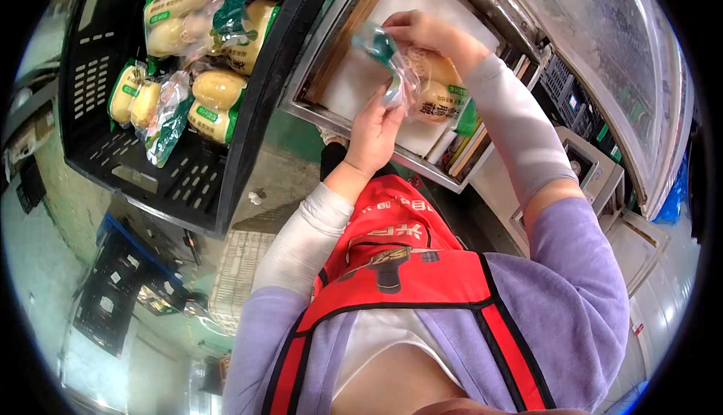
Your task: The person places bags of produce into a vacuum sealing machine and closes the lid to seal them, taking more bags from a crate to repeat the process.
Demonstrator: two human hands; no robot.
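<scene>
A clear and green printed plastic bag of lotus root (438, 93) is held over the white surface (354, 80) of a metal-framed tray. My left hand (376, 129) is closed on the near edge of the bag's loose end, thumb and fingers pinching the film. Bent over the far side of that end, my right hand (418, 31) has its fingers pressed together on the film. The green mouth of the bag sticks out to the left between both hands. Pale, rounded lotus root pieces fill the other end, beneath my right wrist.
To the left stands a black plastic crate (252, 125) with several bagged lotus roots (218, 87) inside. A raised transparent cover (595, 31) curves over the right side. Below it sits a metal machine panel (576, 163). A white slatted crate (237, 272) is on the floor.
</scene>
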